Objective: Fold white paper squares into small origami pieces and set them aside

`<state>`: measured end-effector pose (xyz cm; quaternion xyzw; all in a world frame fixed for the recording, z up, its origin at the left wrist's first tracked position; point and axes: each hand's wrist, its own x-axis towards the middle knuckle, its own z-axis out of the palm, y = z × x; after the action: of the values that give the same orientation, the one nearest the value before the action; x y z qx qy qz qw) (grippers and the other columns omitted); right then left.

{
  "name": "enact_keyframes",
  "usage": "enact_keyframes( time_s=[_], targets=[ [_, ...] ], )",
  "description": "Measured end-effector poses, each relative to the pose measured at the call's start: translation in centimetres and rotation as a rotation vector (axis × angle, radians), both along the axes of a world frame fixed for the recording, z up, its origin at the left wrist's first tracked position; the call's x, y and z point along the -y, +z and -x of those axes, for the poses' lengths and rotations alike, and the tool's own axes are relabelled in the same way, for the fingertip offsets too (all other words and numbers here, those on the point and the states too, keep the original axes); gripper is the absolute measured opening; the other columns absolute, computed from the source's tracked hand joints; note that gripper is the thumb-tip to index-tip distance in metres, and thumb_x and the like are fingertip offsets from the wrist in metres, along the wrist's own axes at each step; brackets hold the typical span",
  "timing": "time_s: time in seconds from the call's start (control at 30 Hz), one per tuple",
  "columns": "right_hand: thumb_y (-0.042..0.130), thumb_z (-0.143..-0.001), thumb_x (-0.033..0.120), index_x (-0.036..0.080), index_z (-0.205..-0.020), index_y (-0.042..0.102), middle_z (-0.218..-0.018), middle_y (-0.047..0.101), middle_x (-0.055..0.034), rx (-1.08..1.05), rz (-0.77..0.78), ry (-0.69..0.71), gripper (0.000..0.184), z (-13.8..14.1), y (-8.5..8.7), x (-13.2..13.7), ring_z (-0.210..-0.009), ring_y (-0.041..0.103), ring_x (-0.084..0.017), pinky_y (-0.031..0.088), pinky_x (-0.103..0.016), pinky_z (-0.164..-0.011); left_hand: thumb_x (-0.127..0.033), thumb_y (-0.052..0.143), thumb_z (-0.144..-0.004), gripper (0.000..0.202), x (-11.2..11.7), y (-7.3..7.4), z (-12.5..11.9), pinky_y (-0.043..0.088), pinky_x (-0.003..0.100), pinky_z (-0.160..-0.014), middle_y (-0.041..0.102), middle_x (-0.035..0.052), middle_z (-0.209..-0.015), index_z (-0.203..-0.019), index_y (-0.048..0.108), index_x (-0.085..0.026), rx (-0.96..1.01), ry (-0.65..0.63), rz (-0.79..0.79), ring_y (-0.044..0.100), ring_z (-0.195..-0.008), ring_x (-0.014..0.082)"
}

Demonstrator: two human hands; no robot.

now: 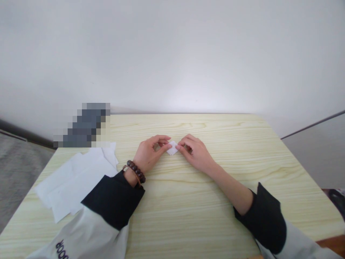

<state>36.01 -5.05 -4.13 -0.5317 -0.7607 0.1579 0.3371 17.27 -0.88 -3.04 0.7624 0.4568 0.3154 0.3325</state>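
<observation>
Between my two hands a small folded piece of white paper [173, 148] lies at the table's middle, roughly diamond-shaped. My left hand [152, 150] pinches its left corner between thumb and fingers. On the opposite side, the thumb and fingers of my right hand [194, 151] are closed on the right corner. Fingertips cover both edges, so the folds there are hidden.
Several loose sheets of white paper [78, 176] overlap at the left of the wood-grain table [188, 216]. Behind them is a dark pixelated object [86, 126]. A white wall [172, 57] rises along the table's back edge.
</observation>
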Motion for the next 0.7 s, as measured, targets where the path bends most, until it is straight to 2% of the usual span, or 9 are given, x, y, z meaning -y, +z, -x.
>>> enact_keyframes(
  time_s=[0.13,0.23,0.37,0.53,0.7],
  targets=[
    [0.048,-0.092,0.030,0.018,-0.079,0.061,-0.079,0.057,-0.0026,-0.100,-0.004,0.026,0.022,-0.1,0.2,0.1,-0.070,0.052,-0.012,0.041,-0.025,-0.064,-0.044,0.059,-0.080,0.031,0.1,0.4,0.0,0.049,0.030,-0.077,0.073,0.0041,-0.090,-0.094,0.072,-0.020,-0.023,-0.014,0.023,0.065,-0.082,0.0199],
    [0.050,-0.091,0.032,0.018,-0.079,0.062,-0.079,0.059,-0.0025,-0.164,0.001,0.033,0.021,0.0,0.3,0.2,-0.068,0.053,-0.012,0.042,-0.024,-0.063,-0.047,0.060,-0.079,0.035,0.2,0.5,0.1,0.049,0.029,-0.074,0.074,0.0039,-0.092,-0.097,0.073,-0.020,-0.005,0.009,0.067,0.065,-0.081,0.0201],
    [0.054,-0.089,0.032,0.019,-0.080,0.065,-0.070,0.062,-0.0005,-0.213,0.052,-0.018,0.019,0.1,0.4,0.2,-0.062,0.054,-0.011,0.041,-0.024,-0.060,-0.048,0.062,-0.078,0.036,0.1,0.5,0.3,0.051,0.028,-0.072,0.075,0.0036,-0.092,-0.096,0.073,-0.020,0.071,0.002,0.144,0.067,-0.080,0.0199],
    [0.059,-0.085,0.032,0.018,-0.083,0.067,-0.071,0.066,-0.0012,-0.334,0.123,-0.066,0.017,0.1,0.3,0.2,-0.060,0.056,-0.011,0.041,-0.023,-0.056,-0.044,0.067,-0.074,0.032,0.2,0.9,0.4,0.054,0.028,-0.071,0.075,0.0044,-0.080,-0.089,0.074,-0.016,0.191,-0.016,0.282,0.068,-0.075,0.0193],
    [0.058,-0.085,0.033,0.018,-0.085,0.067,-0.073,0.067,-0.0021,-0.373,0.137,-0.040,0.018,-0.1,0.2,0.2,-0.062,0.057,-0.012,0.042,-0.024,-0.057,-0.040,0.068,-0.073,0.028,0.4,1.4,0.3,0.055,0.027,-0.067,0.075,0.0046,-0.073,-0.085,0.073,-0.015,0.227,0.006,0.316,0.068,-0.069,0.0185]
  ],
)
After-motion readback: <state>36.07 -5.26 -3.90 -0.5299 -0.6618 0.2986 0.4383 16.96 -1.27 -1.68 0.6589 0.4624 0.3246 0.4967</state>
